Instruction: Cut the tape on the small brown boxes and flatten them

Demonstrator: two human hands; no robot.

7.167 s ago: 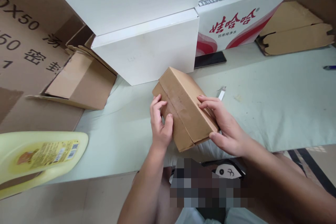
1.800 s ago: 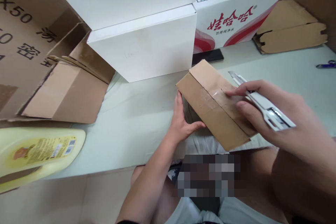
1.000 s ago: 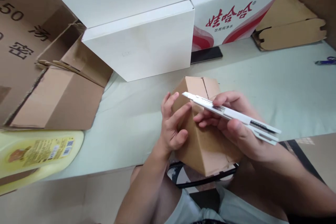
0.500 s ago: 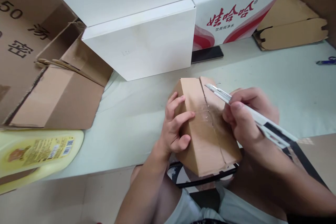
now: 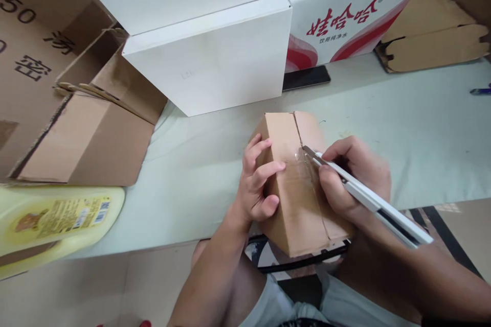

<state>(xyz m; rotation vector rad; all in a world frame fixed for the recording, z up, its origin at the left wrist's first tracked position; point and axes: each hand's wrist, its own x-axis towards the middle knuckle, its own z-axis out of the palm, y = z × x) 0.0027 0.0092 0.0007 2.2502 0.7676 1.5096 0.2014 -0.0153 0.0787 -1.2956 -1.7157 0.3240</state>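
A small brown cardboard box point(image 5: 293, 204) lies at the front edge of the table, a lengthwise seam with clear tape running along its top. My left hand point(image 5: 259, 181) grips its left side, fingers bent over the edge onto the top face. In my right hand point(image 5: 353, 176) is a white utility knife point(image 5: 372, 196), held like a pen. Its blade tip touches the seam beside the tape. The box's right side is partly hidden behind my right hand.
White boxes point(image 5: 207, 61) and a red-and-white printed carton point(image 5: 345, 25) stand at the back, a black phone point(image 5: 307, 78) before them. Open cardboard boxes point(image 5: 88, 138) and a yellow bottle point(image 5: 61, 219) are at left. Folded cardboard point(image 5: 433, 46) and a blue item point(image 5: 481, 91) lie at right.
My right hand has brought the knife's blade down and nearer to me, from above the box's far right part to the seam by the tape. My left hand keeps its hold.
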